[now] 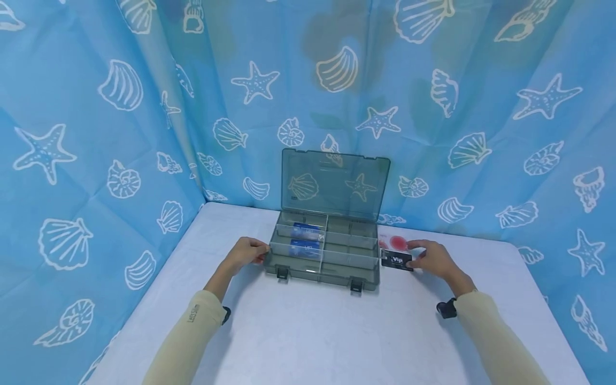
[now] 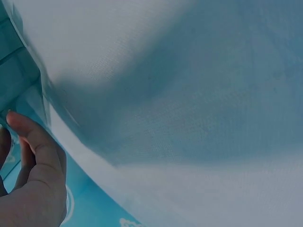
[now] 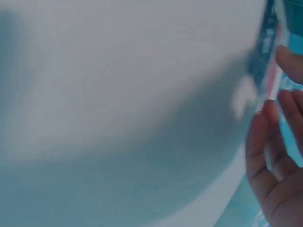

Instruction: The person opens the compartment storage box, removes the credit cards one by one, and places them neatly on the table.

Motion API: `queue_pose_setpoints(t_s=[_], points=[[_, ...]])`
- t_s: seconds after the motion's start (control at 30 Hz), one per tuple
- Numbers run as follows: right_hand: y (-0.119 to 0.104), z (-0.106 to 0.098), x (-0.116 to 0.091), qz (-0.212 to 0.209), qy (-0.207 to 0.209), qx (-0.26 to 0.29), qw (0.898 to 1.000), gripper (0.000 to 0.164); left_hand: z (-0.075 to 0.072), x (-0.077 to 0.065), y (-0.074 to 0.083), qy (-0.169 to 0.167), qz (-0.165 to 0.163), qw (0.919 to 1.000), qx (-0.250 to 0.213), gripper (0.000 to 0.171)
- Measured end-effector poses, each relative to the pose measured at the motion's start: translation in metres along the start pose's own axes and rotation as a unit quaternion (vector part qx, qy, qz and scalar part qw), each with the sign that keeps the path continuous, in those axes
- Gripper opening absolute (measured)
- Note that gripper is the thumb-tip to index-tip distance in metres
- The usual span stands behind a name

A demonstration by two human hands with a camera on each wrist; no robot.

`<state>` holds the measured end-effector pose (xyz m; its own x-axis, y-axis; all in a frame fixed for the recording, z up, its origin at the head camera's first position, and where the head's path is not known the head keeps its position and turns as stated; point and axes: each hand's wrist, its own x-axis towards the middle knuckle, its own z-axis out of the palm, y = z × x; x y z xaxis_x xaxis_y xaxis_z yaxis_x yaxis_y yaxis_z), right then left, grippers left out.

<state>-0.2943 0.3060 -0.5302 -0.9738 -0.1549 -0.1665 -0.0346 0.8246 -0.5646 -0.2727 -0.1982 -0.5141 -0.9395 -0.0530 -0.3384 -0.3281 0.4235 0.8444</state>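
A translucent grey-green divided storage box lies on the table with its lid raised. Two blue packets or cards with white print lie in separate left compartments. My left hand touches the box's left side with loosely bent fingers; in the left wrist view those fingers are near a box corner. Beside the box's right side lies a black card marked "Vip". My right hand spans its right edge, thumb and fingers apart. A white and red card lies just behind it.
White cloth covers the table. A blue curtain with shell and starfish prints hangs behind and at both sides. Two black latches hang at the box's front edge. Several clear dividers stand inside.
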Motion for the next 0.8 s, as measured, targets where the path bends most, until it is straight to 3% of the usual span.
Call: queue_pose_setpoints(t_s=[0.2,0.67,0.8], points=[[-0.005,0.004,0.004,-0.002,-0.037,-0.008,0.999,0.053,0.004,-0.002,0.001,-0.005,0.000,0.9999,-0.009,0.023],[-0.005,0.011,0.005,-0.033,-0.022,-0.001,0.999,0.058,0.001,0.001,-0.001,-0.004,0.001,1.0000,-0.005,0.024],[-0.006,0.012,0.008,-0.021,-0.019,0.003,1.000,0.059,0.001,0.003,-0.003,-0.002,-0.005,1.0000,-0.005,0.024]])
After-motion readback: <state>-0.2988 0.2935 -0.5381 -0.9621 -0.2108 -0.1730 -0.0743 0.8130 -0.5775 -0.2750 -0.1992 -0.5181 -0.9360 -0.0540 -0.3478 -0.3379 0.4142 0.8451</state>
